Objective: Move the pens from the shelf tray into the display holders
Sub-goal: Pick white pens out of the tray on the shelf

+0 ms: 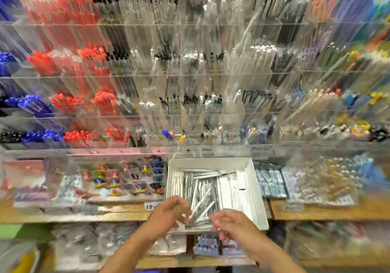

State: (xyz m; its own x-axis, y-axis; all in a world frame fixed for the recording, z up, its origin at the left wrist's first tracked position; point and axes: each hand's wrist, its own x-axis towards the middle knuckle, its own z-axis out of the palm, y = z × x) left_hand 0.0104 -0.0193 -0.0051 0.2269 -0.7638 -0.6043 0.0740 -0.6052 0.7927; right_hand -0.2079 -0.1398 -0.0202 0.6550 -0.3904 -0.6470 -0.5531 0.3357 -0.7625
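The whole shot is pretty motion-blurred, so fine detail is hard to make out. A shallow white cardboard tray (256, 190) sits on the wooden shelf (316, 210), and it is full of silvery-white wrapped pens (202, 185) lying mostly lengthwise in a loose pile. Both hands hover at the tray's near edge. The left hand (168, 211) has its fingers curled around a small bunch of those pens (203, 208), which stick out up and to the right over the tray. The right hand (231, 223) sits just beside it, fingers bent near the same bunch — whether it is actually gripping anything, nobody could tell from this blur.

Above the shelf rises a wall of clear acrylic display holders (190, 95), stacked in rows: red pens (69, 6) and blue ones on the left, black, white and clear ones in the middle, mixed colours off to the right. Packaged stationery lies flat on either side of the tray.
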